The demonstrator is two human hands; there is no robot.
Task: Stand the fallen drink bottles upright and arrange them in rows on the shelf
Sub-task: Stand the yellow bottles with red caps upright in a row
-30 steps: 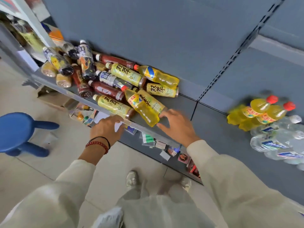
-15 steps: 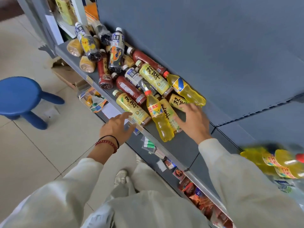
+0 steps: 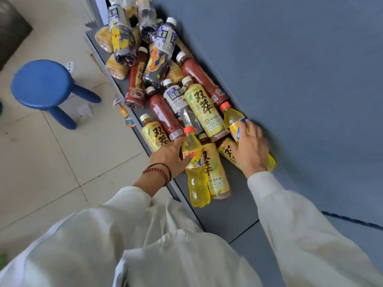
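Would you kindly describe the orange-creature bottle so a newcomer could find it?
Follow the grey shelf towards its far end. A dark bottle lies atop the red ones; its label alone shows an orange cartoon creature, its neighbour's a yellow one.

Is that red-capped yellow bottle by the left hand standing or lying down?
Lying down. The yellow bottle lies lengthwise on the shelf, left hand gripping it.

A round blue stool (image 3: 41, 83) stands on pale floor tiles (image 3: 41, 172) at middle left; a dark mat (image 3: 12, 27) fills the upper left corner; a small white packet (image 3: 84, 112) lies just beside the stool's legs; a grey-blue wall panel (image 3: 290, 79) covers the right side.
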